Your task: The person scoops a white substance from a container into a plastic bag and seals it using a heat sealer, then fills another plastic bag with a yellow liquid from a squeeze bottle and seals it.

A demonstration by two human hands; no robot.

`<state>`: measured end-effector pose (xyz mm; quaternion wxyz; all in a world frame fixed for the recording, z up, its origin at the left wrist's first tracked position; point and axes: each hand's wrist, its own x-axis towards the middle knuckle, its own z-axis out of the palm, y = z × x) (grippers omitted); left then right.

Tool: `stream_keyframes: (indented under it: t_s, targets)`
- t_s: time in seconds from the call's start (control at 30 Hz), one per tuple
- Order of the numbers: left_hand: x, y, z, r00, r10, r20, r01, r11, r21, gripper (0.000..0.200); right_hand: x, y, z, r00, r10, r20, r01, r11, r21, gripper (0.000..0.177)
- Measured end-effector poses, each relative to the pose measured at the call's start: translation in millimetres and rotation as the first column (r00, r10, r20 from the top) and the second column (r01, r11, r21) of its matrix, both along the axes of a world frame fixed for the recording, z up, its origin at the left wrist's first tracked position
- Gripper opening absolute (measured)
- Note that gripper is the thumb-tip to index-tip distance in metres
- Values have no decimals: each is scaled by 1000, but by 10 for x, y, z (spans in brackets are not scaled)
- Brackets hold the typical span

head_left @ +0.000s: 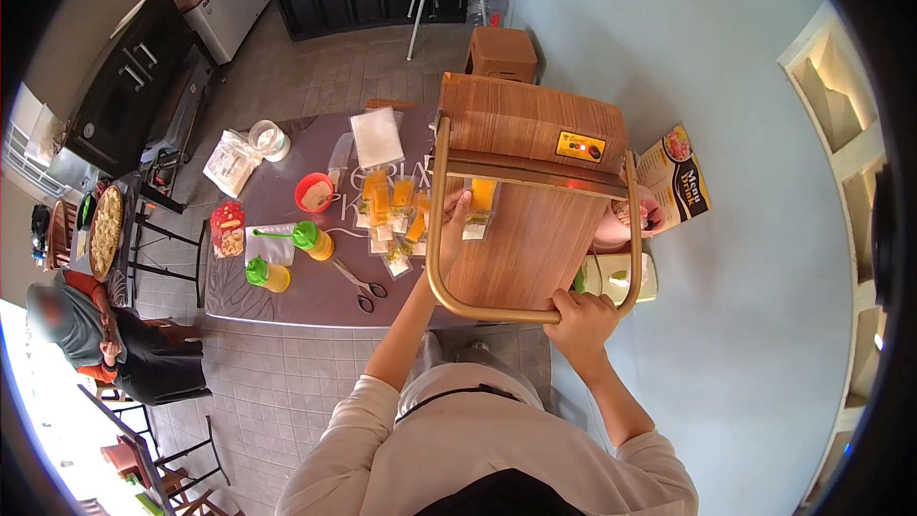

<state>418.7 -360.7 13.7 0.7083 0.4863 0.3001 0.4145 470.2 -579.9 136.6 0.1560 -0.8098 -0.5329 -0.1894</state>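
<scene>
A wood-patterned sealing machine point(535, 124) with a brass-coloured bar handle point(497, 313) stands on the table. My right hand point(581, 325) is wrapped round the front of the handle, near its right corner. My left hand point(457, 225) is inside the handle frame at its left side, at the edge of a clear packet with orange contents point(483, 197) that lies on the machine's board. Whether its fingers grip the packet is hard to make out. Several small packets with orange and pale contents point(380, 203) are piled on the table just left of the machine.
On the dark table point(229, 296) are scissors point(361, 285), two green-topped bottles point(310, 241), a red bowl point(314, 193), a white tub point(270, 141) and a stack of clear bags point(376, 139). A menu point(674, 177) stands at right. Another person point(124, 344) stands at far left.
</scene>
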Motion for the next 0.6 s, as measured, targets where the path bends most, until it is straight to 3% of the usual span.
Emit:
stream_keyframes:
  t_s: [0.37, 0.6]
  targets:
    - [-53, -27, 102, 999, -19, -32, 20, 999, 30, 27, 13, 11, -103, 994, 5, 114, -24, 986, 163, 22]
    - [-71, 13, 58, 996, -30, -88, 35, 998, 55, 28, 6, 17, -92, 989, 0, 147, -27, 983, 182, 20]
